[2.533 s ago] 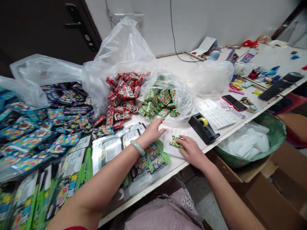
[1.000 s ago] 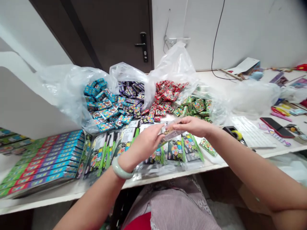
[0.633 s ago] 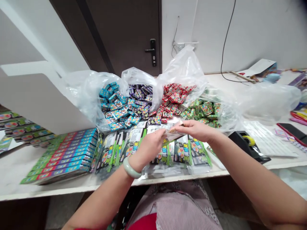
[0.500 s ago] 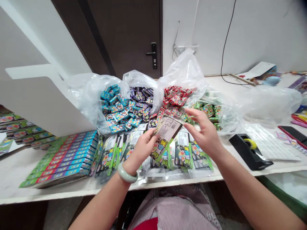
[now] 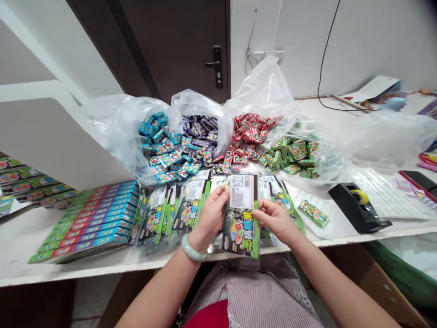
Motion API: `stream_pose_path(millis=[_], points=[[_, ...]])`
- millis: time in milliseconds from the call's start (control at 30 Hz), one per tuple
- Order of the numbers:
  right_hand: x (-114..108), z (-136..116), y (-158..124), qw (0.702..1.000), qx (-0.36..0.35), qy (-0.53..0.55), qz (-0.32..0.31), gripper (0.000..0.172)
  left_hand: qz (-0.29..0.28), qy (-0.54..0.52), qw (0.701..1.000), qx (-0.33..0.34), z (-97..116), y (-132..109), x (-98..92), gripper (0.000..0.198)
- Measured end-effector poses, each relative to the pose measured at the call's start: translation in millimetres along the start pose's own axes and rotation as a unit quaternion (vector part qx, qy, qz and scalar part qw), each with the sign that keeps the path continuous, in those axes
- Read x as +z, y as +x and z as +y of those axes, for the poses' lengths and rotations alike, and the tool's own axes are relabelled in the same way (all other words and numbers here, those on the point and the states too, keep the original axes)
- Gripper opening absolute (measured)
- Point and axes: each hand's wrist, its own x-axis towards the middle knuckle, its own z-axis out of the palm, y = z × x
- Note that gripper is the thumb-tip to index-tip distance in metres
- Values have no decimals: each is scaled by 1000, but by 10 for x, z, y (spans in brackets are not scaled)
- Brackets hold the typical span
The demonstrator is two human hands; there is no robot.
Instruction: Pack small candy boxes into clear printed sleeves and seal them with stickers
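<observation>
A printed black-and-green candy pouch (image 5: pixel 241 228) with a clear window or pale label at its top hangs upright over the table's front edge. My left hand (image 5: pixel 212 212), with a pale green bangle at the wrist, grips its left edge. My right hand (image 5: pixel 276 221) pinches the right edge between thumb and fingers. Behind the hands lie more such pouches (image 5: pixel 189 207) in an overlapping row, partly covered. Farther back, small blue packs (image 5: pixel 169 155), purple packs (image 5: pixel 201 132), red packs (image 5: pixel 251 130) and green packs (image 5: pixel 297 152) spill from plastic bags.
Stacked display boxes (image 5: pixel 92 223) stand at the left beside a large white card panel (image 5: pixel 61 136). To the right are a lone green pack (image 5: pixel 313 213), a black tape dispenser (image 5: pixel 358 212), white sheets (image 5: pixel 392 196) and a phone (image 5: pixel 418 182).
The pouch has gone from tilted to upright and come closer to me. My right hand, earlier spread above it, has come down and closed on its right edge.
</observation>
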Motion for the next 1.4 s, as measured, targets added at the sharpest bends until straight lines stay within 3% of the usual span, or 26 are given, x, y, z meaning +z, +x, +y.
stream_pose_path(millis=[100, 200, 300, 400, 500, 633, 733, 900, 967, 1067, 1167, 1233, 1400], points=[[4, 177, -176, 999, 24, 22, -24, 37, -6, 6, 1000, -22, -20, -83, -31, 35], [-21, 344, -373, 998, 30, 27, -53, 27, -20, 9, 998, -54, -94, -238, -112, 58], [-46, 422, -517, 998, 16, 46, -44, 44, -42, 56, 997, -35, -185, -418, -197, 77], [-35, 390, -547, 997, -30, 56, 48, 63, -58, 118, 991, -11, -212, -539, -241, 67], [-7, 317, -508, 995, -57, 29, 73, 60, -75, 159, 984, -6, -150, -561, -260, 63], [-8, 276, -481, 993, -90, -58, 52, 45, -103, 210, 972, -13, -52, -539, -301, 63], [-14, 300, -491, 987, -91, -129, 17, 37, -124, 225, 966, -31, -58, -556, -364, 50], [-2, 314, -419, 976, -98, -196, -14, 28, -24, 290, 953, 82, -124, -592, -410, 14], [-5, 276, -344, 966, -139, -218, 4, 18, -6, 300, 947, 116, -124, -582, -377, 15], [-5, 190, -234, 960, -179, -213, 20, 17, -10, 254, 962, 103, -99, -543, -329, 14], [9, 122, -178, 983, -134, -124, 12, 9, -2, 193, 980, 53, -58, -499, -334, 12], [14, 89, -178, 990, -106, -92, 11, 17, -7, 186, 982, 25, -25, -481, -358, 20], [9, -46, -246, 957, -166, -238, -29, 4, -38, 235, 969, 69, 57, -491, -363, 12]])
